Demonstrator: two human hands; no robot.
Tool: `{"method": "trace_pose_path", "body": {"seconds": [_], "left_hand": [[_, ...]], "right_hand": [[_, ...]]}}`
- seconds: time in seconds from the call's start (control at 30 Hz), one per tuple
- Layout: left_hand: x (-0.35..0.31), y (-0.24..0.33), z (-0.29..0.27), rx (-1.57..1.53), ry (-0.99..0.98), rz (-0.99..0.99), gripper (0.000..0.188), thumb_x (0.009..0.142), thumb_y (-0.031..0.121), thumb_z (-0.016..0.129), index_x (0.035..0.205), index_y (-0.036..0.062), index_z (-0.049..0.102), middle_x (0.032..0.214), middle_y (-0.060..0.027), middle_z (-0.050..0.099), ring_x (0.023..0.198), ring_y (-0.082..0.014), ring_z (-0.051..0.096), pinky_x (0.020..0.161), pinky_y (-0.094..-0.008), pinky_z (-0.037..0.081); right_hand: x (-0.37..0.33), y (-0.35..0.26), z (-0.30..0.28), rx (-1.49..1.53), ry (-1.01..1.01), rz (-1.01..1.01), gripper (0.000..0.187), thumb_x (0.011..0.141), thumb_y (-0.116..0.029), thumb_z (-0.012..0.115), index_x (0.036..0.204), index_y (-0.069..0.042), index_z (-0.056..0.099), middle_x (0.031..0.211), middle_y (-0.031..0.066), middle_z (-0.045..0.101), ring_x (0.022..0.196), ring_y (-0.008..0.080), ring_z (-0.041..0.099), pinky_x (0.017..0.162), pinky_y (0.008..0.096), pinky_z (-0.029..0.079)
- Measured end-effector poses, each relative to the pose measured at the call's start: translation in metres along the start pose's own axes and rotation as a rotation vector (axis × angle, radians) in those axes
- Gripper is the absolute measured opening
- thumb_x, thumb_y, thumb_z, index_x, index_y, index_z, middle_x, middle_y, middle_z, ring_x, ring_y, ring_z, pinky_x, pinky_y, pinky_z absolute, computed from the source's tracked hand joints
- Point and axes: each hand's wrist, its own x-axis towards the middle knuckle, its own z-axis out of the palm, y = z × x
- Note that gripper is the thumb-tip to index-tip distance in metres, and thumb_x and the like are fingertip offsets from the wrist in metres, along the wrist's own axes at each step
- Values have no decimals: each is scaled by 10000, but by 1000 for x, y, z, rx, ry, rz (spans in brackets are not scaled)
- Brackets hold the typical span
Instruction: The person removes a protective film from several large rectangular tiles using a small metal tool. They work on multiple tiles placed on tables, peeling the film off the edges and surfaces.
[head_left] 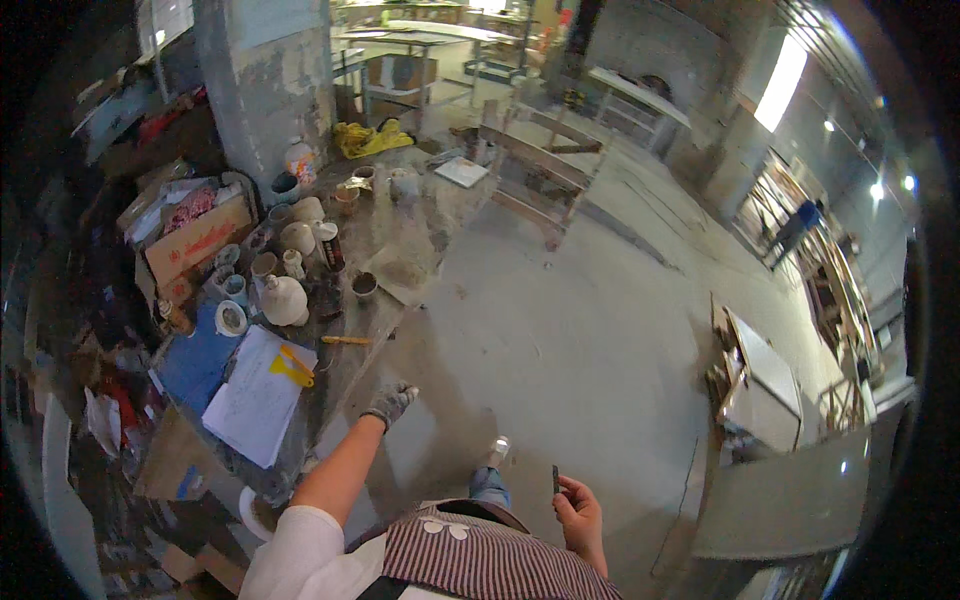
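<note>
My left hand (391,402), in a grey work glove, hangs in the air just off the table's right edge. Its fingers are loosely bent and nothing shows in them. Closest to it on the table lies a thin orange-yellow stick-like tool (345,341). My bare right hand (580,518) is low in front of my striped apron, thumb and fingers closed on a thin dark flat piece (556,480) that points upward. Its exact kind is too small to make out. A yellow scraper (292,367) rests on written paper sheets (253,405) at the table's near end.
Cups, jars and a round white bottle (284,301) crowd the cluttered table (408,262) on my left. A wooden frame (548,165) stands ahead on the grey floor (560,350). Stacked panels (762,375) lean at the right. Another person (797,232) stands far off right.
</note>
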Motion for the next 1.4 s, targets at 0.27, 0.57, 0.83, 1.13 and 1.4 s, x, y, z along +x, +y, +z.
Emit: {"method": "trace_pose_path", "body": {"seconds": [0.27,0.57,0.83,1.13,1.4], "left_hand": [[151,-79,39,-173,380,-114,316,931,364,646,1070,81,678,913,-83,715,796,-205,659,736,-370,519],[184,23,29,-1184,325,-710,390,937,495,603,1094,137,604,890,-100,682,626,-215,628,532,-381,512],[213,60,55,-1632,796,-761,443,955,413,615,1304,151,534,893,-83,699,562,-199,642,486,-344,538],[231,95,47,-1399,1127,-828,403,949,334,639,1292,136,565,922,-87,661,588,-223,622,534,-397,551],[249,91,61,-1418,1312,-862,411,957,393,619,1267,122,622,945,-71,687,661,-206,650,539,-362,544]], "right_hand": [[267,-82,59,-329,-512,-153,312,926,-63,617,1235,-23,623,848,-10,577,764,79,509,713,249,452],[499,-105,233,-705,-985,-678,328,917,-56,625,1245,-63,629,835,61,601,734,158,552,692,292,469],[600,-113,385,-887,-1214,-858,384,881,6,578,1247,-96,632,1012,188,651,908,359,638,800,412,510],[664,-105,473,-907,-1685,-1111,444,869,-46,578,1300,-151,584,972,181,641,883,394,624,739,470,510],[674,-93,471,-836,-1788,-1307,462,876,-79,571,1328,-175,574,923,172,673,772,404,635,666,484,516]]}}
